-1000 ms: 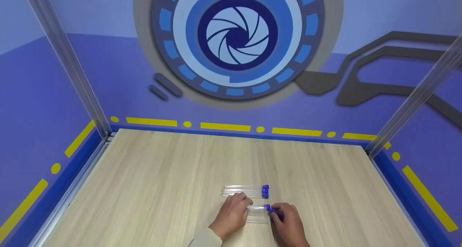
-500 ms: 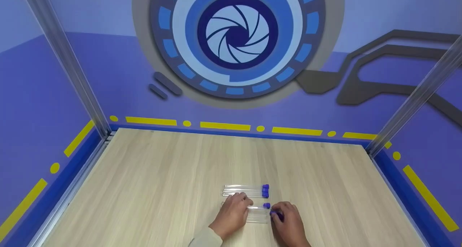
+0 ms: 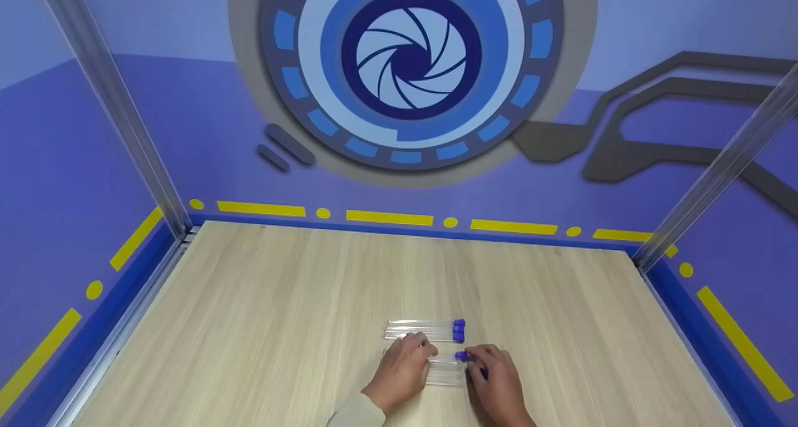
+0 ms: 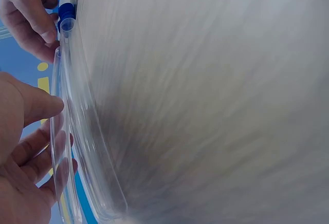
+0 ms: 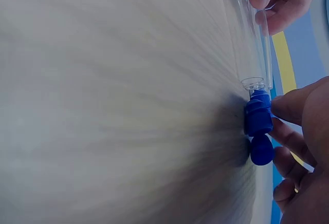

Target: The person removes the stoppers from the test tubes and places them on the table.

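My left hand (image 3: 402, 368) holds a clear test tube (image 4: 60, 147) between thumb and fingers. Beside that tube lies another clear tube (image 4: 85, 126) with its mouth uncovered. In the head view, the bare tubes (image 3: 444, 374) extend right from under my left hand. My right hand (image 3: 499, 377) is curled at the tube mouths, its fingertips at a blue cap (image 3: 461, 356). The right wrist view shows blue caps (image 5: 258, 117) in front of the mouths, the thumb and a finger against one of them. A rounded blue cap (image 5: 262, 150) sits just below, near the other fingers.
Just beyond my left hand, several clear tubes (image 3: 418, 328) with blue caps (image 3: 459, 331) lie side by side on the wooden table (image 3: 299, 302). A blue patterned wall (image 3: 187, 134) stands behind the table, with metal posts (image 3: 124, 115) at the corners.
My right fingers shift slightly away from me, toward the farther blue cap. The cap seen at their tips half a second ago is now mostly covered. My left hand stays in place.
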{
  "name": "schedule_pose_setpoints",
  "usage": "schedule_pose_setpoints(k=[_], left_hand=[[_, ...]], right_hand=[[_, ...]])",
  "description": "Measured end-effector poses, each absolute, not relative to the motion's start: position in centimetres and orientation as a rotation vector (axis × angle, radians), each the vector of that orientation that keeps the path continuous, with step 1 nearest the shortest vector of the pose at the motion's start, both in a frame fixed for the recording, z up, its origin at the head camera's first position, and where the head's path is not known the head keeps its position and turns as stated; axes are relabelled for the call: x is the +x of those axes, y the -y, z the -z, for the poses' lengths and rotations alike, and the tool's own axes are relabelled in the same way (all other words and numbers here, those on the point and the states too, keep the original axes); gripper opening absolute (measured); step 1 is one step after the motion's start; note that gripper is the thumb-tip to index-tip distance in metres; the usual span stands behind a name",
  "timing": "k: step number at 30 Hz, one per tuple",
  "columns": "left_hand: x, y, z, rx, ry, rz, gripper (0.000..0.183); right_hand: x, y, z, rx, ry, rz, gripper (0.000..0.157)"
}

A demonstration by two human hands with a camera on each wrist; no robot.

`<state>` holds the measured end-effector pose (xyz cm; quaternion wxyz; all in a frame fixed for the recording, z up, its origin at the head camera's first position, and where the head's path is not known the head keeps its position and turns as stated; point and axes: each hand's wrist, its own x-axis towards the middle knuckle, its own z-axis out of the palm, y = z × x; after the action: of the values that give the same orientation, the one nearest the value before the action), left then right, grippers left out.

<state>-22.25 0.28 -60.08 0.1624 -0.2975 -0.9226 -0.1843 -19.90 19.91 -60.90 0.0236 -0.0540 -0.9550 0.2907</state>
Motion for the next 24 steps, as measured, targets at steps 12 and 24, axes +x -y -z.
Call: schedule_pose_setpoints(k=[12,24], left_hand=[[-22.41,-0.48,60.19,-0.842,2.600,0.510,0.017],[-22.16,-0.40,60.12,-0.842,2.569,0.498,0.014]], right_hand=[[-20.37,-19.41,60.71,-0.149,2.962,-0.843,0.027],[-20.71,-18.94,61.14,-0.078,2.884,-0.773,0.024]])
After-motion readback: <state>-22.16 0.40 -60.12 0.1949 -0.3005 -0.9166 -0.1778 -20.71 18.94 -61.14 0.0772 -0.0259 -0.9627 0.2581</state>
